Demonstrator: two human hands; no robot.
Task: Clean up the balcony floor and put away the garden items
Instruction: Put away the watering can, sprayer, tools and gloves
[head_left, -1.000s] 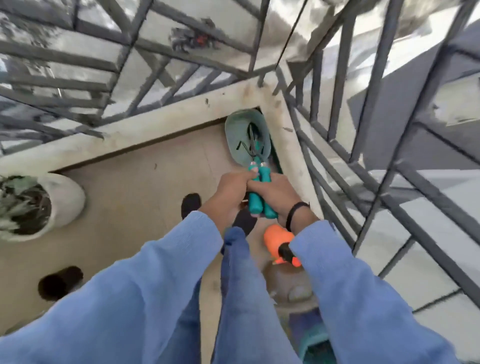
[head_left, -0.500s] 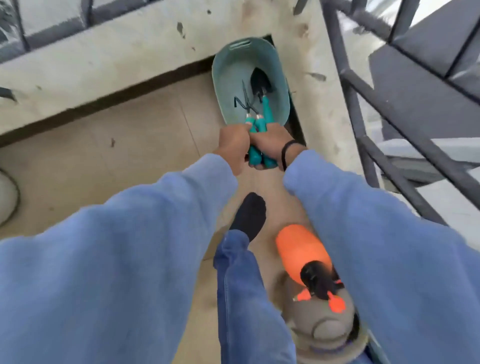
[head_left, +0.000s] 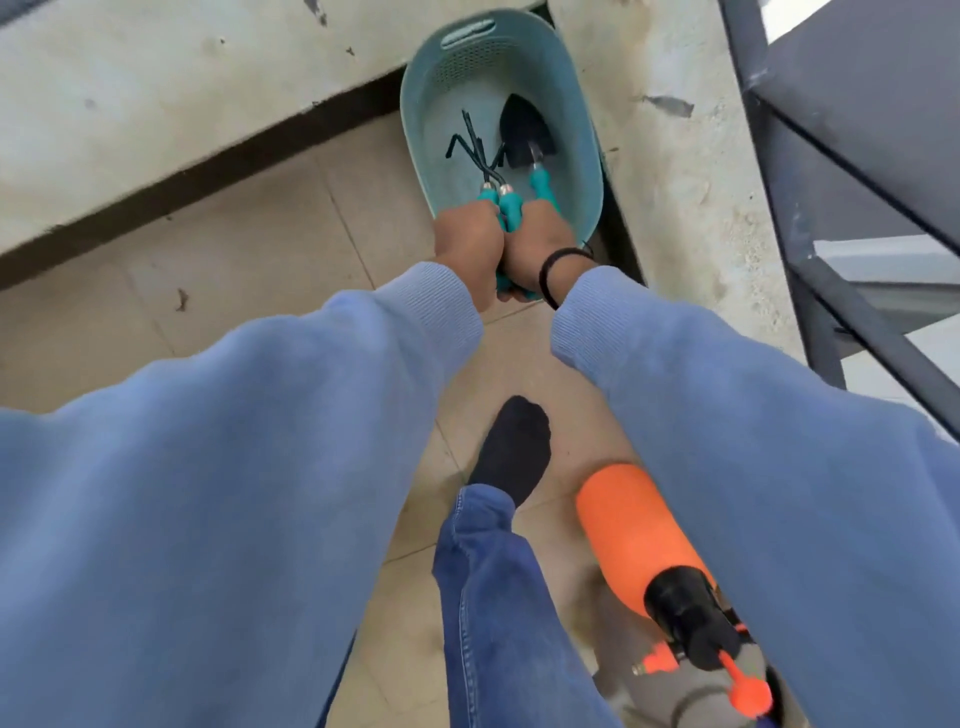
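Observation:
A teal oval basket (head_left: 582, 130) sits on the tiled floor in the balcony corner. Inside it lie the black heads of garden hand tools: a pronged rake (head_left: 475, 148) and a small trowel (head_left: 524, 132), all with teal handles. My left hand (head_left: 467, 244) and my right hand (head_left: 540, 244) are side by side at the basket's near rim, both gripping the teal handles. The handle ends stick out below my hands. A black band circles my right wrist.
An orange spray bottle (head_left: 631, 525) with a black pump top stands on the floor at the lower right, close to my right sleeve. My foot in a black sock (head_left: 514, 447) is on the tiles. A concrete kerb (head_left: 685, 171) and dark metal railing (head_left: 810, 280) border the right.
The camera has moved closer and tilted down toward the basket. My hands lowered the tool heads deeper into the basket; the trowel and rake now lie on its bottom.

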